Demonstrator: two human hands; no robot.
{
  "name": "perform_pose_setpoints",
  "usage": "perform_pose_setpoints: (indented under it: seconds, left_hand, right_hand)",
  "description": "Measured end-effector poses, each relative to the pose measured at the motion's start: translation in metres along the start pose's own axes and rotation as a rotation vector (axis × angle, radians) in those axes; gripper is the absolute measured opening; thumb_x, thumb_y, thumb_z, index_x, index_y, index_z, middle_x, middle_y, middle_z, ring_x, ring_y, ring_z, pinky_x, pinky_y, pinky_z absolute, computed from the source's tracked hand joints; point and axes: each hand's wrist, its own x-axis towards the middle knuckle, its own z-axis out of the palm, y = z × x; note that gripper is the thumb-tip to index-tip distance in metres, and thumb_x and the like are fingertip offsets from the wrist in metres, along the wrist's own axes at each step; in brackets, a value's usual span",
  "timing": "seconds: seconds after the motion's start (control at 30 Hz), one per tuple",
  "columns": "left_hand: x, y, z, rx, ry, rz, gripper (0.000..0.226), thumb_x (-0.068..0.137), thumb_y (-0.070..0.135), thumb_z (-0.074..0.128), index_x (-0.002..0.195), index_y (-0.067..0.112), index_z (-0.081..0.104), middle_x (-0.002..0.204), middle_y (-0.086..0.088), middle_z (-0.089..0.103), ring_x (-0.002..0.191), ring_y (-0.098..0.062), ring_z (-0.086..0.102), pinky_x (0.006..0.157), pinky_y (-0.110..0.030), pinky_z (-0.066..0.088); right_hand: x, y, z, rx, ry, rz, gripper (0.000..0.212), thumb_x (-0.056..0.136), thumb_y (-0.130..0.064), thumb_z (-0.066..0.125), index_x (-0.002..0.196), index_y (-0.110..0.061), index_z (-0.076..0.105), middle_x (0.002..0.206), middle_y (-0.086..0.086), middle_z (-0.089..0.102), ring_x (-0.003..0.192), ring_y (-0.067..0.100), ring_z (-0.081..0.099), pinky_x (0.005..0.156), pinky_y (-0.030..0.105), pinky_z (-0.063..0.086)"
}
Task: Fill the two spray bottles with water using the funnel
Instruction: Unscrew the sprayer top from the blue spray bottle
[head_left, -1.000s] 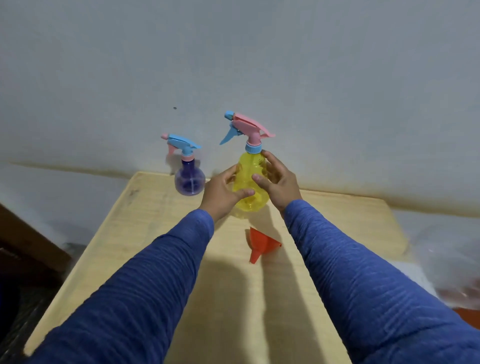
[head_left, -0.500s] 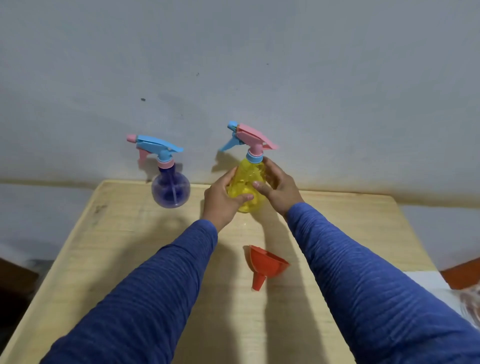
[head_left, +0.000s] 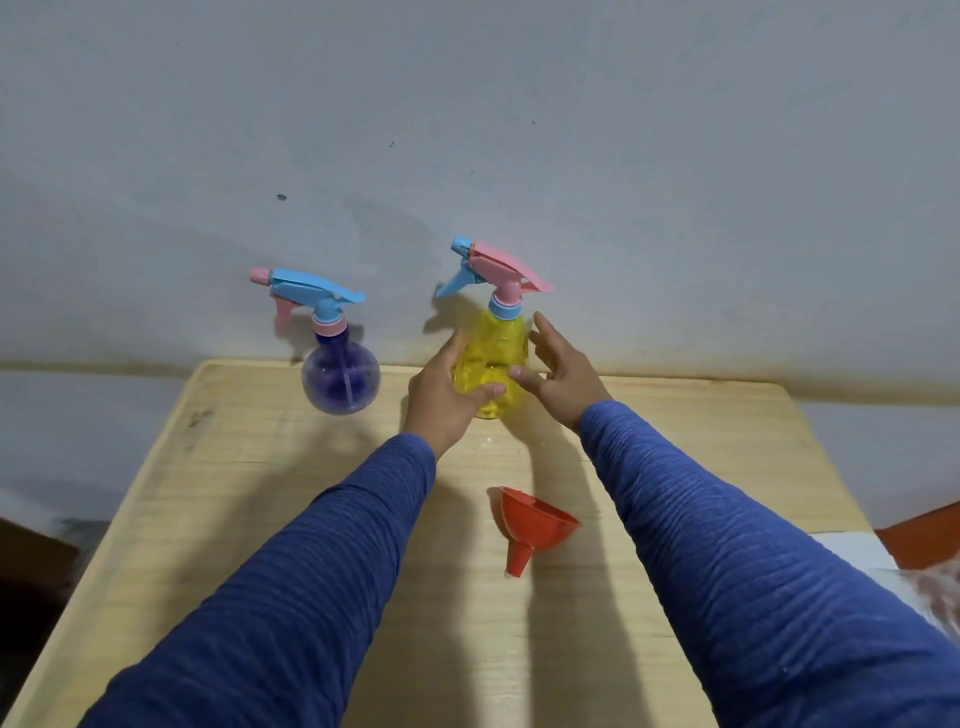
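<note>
A yellow spray bottle (head_left: 493, 353) with a pink and blue trigger head stands at the back middle of the wooden table (head_left: 260, 493). My left hand (head_left: 441, 400) grips its left side, thumb across the front. My right hand (head_left: 561, 379) is at its right side with straight, spread fingers; only the thumb tip touches the bottle. A purple spray bottle (head_left: 340, 382) with a blue and pink head stands to the left, untouched. A red funnel (head_left: 537, 522) lies on its side between my forearms, spout toward me.
A grey wall rises right behind the table's back edge. At the right edge lie a white sheet (head_left: 852, 551) and something orange-red (head_left: 924, 530). Dark floor shows to the left of the table.
My right hand's fingers have straightened and lifted off the yellow bottle's side. My left hand keeps its grip. The view has shifted a little.
</note>
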Motion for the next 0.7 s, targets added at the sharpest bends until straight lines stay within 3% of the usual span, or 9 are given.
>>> perform_pose_setpoints:
  seconds: [0.1, 0.2, 0.3, 0.37, 0.47, 0.53, 0.63, 0.7]
  left_hand:
    - [-0.005, 0.006, -0.008, 0.129, 0.002, -0.091, 0.101, 0.073, 0.039, 0.079, 0.152, 0.020, 0.019, 0.152, -0.002, 0.036, 0.139, -0.022, 0.035, 0.111, -0.039, 0.034]
    - [-0.015, 0.014, -0.018, 0.293, -0.064, -0.173, 0.088, 0.078, 0.037, 0.075, 0.149, 0.013, 0.029, 0.147, -0.009, 0.043, 0.133, -0.026, 0.042, 0.107, -0.038, 0.039]
    - [-0.030, 0.029, -0.036, 0.482, -0.118, -0.214, 0.070, 0.084, 0.039, 0.067, 0.140, 0.005, 0.041, 0.140, -0.014, 0.048, 0.126, -0.029, 0.048, 0.098, -0.034, 0.041]
    - [-0.042, 0.039, -0.051, 0.574, -0.133, -0.226, 0.059, 0.088, 0.037, 0.062, 0.134, 0.003, 0.046, 0.137, -0.015, 0.050, 0.125, -0.030, 0.048, 0.096, -0.033, 0.041]
    - [-0.057, 0.047, -0.075, 0.684, -0.148, -0.254, 0.050, 0.091, 0.035, 0.058, 0.128, 0.003, 0.050, 0.131, -0.012, 0.054, 0.120, -0.027, 0.051, 0.094, -0.031, 0.041]
    - [-0.063, 0.049, -0.094, 0.739, -0.142, -0.274, 0.047, 0.091, 0.034, 0.058, 0.126, 0.003, 0.051, 0.123, -0.008, 0.059, 0.113, -0.024, 0.055, 0.089, -0.028, 0.042]
    - [-0.067, 0.043, -0.120, 0.752, -0.101, -0.285, 0.040, 0.087, 0.029, 0.063, 0.120, 0.008, 0.054, 0.100, -0.002, 0.057, 0.087, -0.020, 0.055, 0.073, -0.024, 0.040]
    - [-0.066, 0.038, -0.136, 0.765, -0.063, -0.287, 0.029, 0.085, 0.027, 0.061, 0.107, 0.009, 0.059, 0.086, -0.001, 0.055, 0.069, -0.015, 0.051, 0.062, -0.024, 0.039]
  right_hand:
    - [-0.011, -0.010, -0.007, -0.203, 0.005, 0.124, 0.077, 0.088, -0.029, 0.063, 0.150, -0.019, 0.018, 0.153, 0.005, 0.032, 0.138, 0.024, 0.035, 0.112, 0.036, 0.029]
    - [-0.022, -0.028, -0.011, -0.503, -0.048, 0.260, 0.061, 0.089, -0.033, 0.059, 0.142, -0.010, 0.036, 0.143, 0.009, 0.045, 0.128, 0.026, 0.046, 0.098, 0.031, 0.039]
    - [-0.035, -0.046, -0.011, -0.743, -0.136, 0.312, 0.029, 0.088, -0.031, 0.056, 0.108, -0.009, 0.059, 0.113, 0.011, 0.060, 0.095, 0.024, 0.058, 0.068, 0.023, 0.043]
    - [-0.043, -0.058, -0.008, -0.835, -0.180, 0.296, 0.019, 0.088, -0.027, 0.055, 0.081, -0.010, 0.053, 0.093, 0.008, 0.056, 0.073, 0.021, 0.052, 0.052, 0.024, 0.036]
    - [-0.054, -0.076, 0.001, -0.881, -0.217, 0.261, 0.019, 0.089, -0.026, 0.055, 0.082, -0.010, 0.048, 0.086, 0.006, 0.052, 0.079, 0.022, 0.050, 0.058, 0.028, 0.039]
    - [-0.059, -0.088, 0.010, -0.886, -0.240, 0.232, 0.024, 0.089, -0.025, 0.053, 0.072, -0.011, 0.045, 0.079, 0.005, 0.050, 0.078, 0.022, 0.050, 0.060, 0.029, 0.040]
    - [-0.057, -0.104, 0.029, -0.910, -0.253, 0.187, 0.031, 0.091, -0.026, 0.052, 0.066, -0.012, 0.041, 0.071, 0.003, 0.045, 0.064, 0.017, 0.045, 0.051, 0.025, 0.035]
    - [-0.052, -0.112, 0.045, -0.922, -0.256, 0.155, 0.026, 0.090, -0.029, 0.053, 0.076, -0.008, 0.051, 0.080, 0.004, 0.050, 0.063, 0.017, 0.044, 0.047, 0.024, 0.030]
